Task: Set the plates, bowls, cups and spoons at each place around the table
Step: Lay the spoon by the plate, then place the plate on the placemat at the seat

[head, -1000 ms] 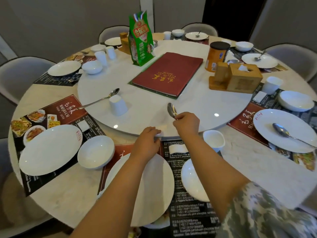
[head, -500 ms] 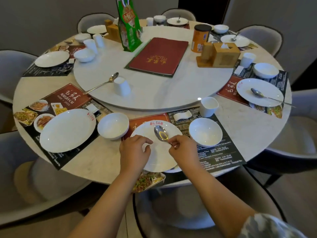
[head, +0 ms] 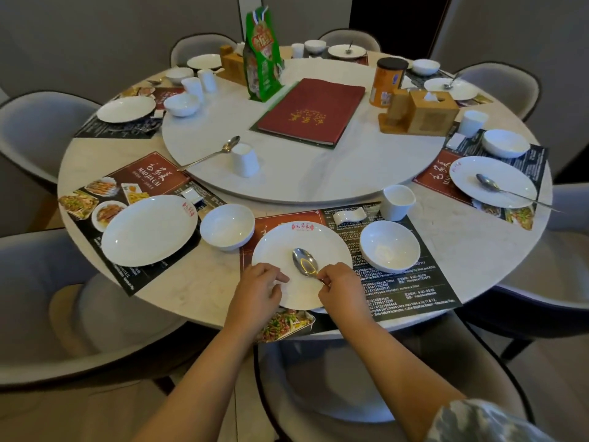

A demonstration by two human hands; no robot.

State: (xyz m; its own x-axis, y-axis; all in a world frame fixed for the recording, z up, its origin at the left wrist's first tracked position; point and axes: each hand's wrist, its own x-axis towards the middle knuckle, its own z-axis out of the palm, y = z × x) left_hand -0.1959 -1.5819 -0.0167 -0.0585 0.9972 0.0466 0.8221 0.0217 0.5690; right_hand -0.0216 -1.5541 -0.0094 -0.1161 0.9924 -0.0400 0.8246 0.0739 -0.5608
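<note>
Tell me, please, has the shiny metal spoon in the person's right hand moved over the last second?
Yes. The shiny metal spoon came from the white turntable's near edge toward the person; its bowl now lies on the round white plate, its handle pinched by the right hand.

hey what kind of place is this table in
Most likely a private dining room in a Chinese restaurant: a round table with a turntable in the middle, a red menu book, and printed placemats showing dishes and branch phone numbers.
</note>
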